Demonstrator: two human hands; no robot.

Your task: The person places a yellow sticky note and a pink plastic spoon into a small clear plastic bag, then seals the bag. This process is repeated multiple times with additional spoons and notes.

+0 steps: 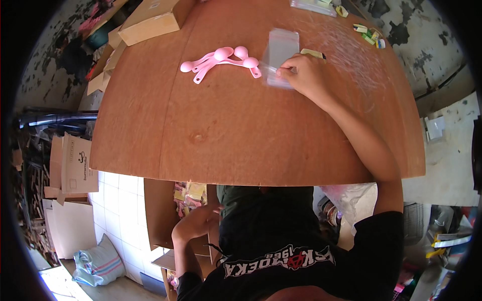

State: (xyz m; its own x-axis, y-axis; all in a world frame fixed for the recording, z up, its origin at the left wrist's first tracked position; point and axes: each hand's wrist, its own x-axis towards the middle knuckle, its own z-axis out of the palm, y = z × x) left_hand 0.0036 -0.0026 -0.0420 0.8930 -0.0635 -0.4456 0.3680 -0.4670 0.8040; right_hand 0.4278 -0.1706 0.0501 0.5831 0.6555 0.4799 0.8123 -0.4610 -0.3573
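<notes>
The right hand [304, 73] was bent over the clear plastic bags [284, 47], fingertips drawn together at their near right part; whether film was pinched could not be determined. The bags lay beneath and left of this hand: flat, glossy, rectangular, long axis pointing away from the body. Farther left, pink spoons [221, 53] overlapped on the brown surface [251, 135], handles running in differing directions. The left hand [203, 219] was low beside the dark trousers [268, 198], its grip indeterminable.
</notes>
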